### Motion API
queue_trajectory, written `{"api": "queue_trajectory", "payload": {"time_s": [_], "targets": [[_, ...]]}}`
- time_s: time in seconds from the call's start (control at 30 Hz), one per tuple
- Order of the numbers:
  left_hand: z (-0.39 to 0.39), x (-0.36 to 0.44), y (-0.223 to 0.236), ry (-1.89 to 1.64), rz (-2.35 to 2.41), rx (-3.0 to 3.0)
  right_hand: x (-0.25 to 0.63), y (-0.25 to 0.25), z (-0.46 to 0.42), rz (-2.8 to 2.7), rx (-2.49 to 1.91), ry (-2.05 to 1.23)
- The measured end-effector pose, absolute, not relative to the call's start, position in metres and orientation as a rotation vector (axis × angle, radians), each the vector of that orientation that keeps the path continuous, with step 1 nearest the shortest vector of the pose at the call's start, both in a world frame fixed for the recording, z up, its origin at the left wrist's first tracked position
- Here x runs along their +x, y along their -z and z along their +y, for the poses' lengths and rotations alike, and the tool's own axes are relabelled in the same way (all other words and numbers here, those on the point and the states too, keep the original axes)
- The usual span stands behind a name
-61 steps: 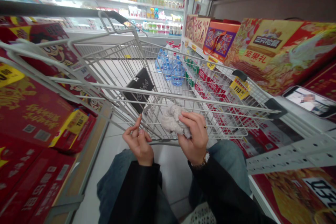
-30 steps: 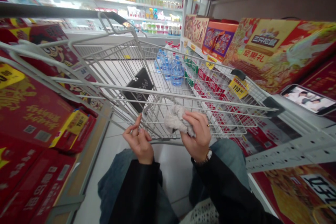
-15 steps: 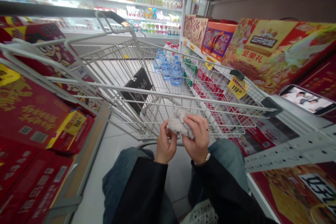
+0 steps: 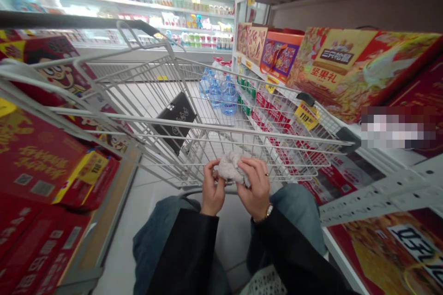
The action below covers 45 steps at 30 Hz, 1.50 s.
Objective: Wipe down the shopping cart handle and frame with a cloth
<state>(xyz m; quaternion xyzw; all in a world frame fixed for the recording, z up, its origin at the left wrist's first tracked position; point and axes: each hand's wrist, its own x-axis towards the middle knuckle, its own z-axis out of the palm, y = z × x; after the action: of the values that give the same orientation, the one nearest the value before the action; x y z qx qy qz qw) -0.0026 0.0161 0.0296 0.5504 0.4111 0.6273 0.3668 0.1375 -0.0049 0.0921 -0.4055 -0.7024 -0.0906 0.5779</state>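
A crumpled, light grey cloth [image 4: 230, 168] is bunched between my two hands, low in the middle of the view. My left hand [image 4: 212, 189] grips its left end, fingers curled around the edge. On the other side my right hand [image 4: 255, 184] presses the cloth with bent fingers and thumb; a ring and a wristwatch show on it. Right behind the cloth stands the near side of a wire shopping cart [image 4: 214, 129]. Whether the cloth touches the cart's wires I cannot tell. A black panel [image 4: 176, 122] hangs inside the cart.
Red gift boxes [image 4: 38, 147] are stacked close on the left. To the right, a shelf holds a large nut gift box [image 4: 346, 69] above packs of bottles [image 4: 277, 115]. Big water bottles [image 4: 221, 90] stand on the floor beyond the cart. A refrigerated display [image 4: 138, 4] spans the back.
The view has shifted slightly. Both hands stay on the cloth, and its folds sit a little differently, with the right fingers slightly more bent over it.
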Motion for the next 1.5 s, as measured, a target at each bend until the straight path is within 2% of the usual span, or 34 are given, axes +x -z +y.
{"api": "queue_trajectory", "payload": {"time_s": [0.27,0.5,0.77,1.0,1.27,1.5], "targets": [[0.017,-0.005,-0.026,-1.619,1.136,1.358,0.139,-0.127,-0.009,-1.542,-0.889,0.297],[0.018,-0.007,-0.028,-1.601,1.171,1.374,0.142,-0.09,-0.008,-1.646,-1.009,0.234],[0.017,-0.012,-0.03,-1.609,1.188,1.377,0.137,-0.114,-0.008,-1.566,-0.938,0.264],[0.018,-0.015,-0.034,-1.593,1.163,1.382,0.137,-0.082,-0.007,-1.622,-1.011,0.196],[0.02,-0.02,-0.035,-1.613,1.156,1.404,0.137,-0.121,-0.005,-1.541,-0.9,0.279],[0.02,-0.02,-0.041,-1.628,1.154,1.419,0.138,-0.081,-0.007,-1.642,-1.015,0.179]]}}
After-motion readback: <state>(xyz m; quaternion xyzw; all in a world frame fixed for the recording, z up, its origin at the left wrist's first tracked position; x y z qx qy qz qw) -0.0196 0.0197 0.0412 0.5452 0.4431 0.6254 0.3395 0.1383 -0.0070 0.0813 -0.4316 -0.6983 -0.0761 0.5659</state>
